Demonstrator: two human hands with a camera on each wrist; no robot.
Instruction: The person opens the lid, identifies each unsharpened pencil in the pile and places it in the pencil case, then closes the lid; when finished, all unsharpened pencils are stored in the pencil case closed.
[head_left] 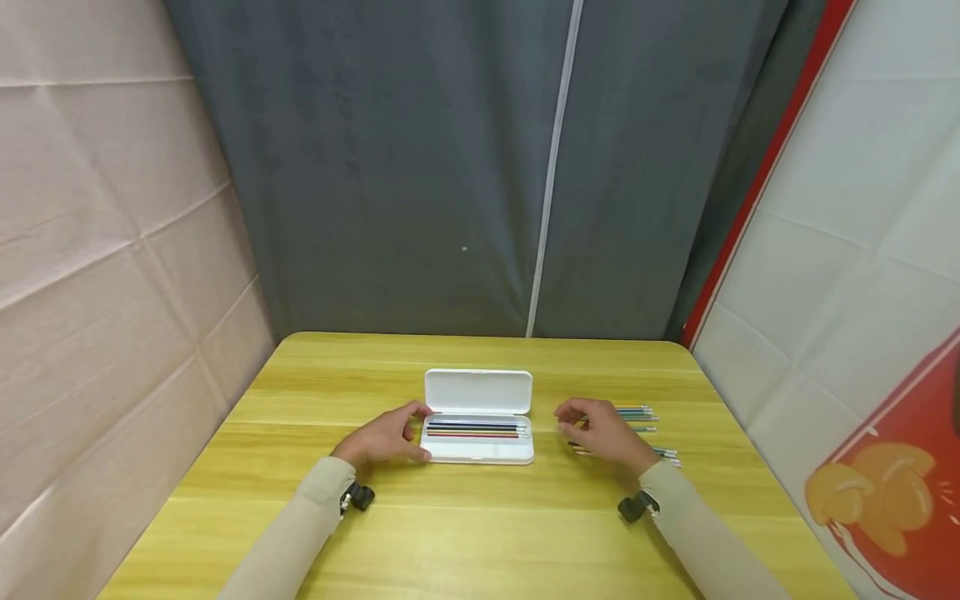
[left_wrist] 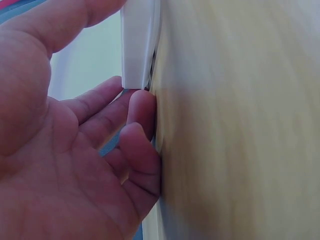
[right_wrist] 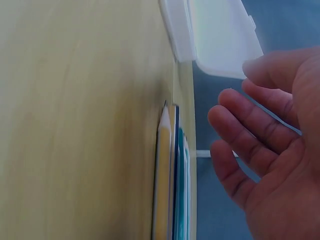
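Observation:
A white pencil case lies on the table with its lid raised at the back. Several pencils lie lengthwise in its tray. My left hand holds the case at its left end, thumb at the near corner and forefinger at the far one. To the right of the case, my right hand hovers above several loose pencils, partly covering them. In the right wrist view its fingers are loosely bent with nothing between them, apart from the sharpened yellow pencil.
The wood-patterned table ends at a dark grey curtain behind. A pale cloth wall stands on the left, and a white and red panel on the right.

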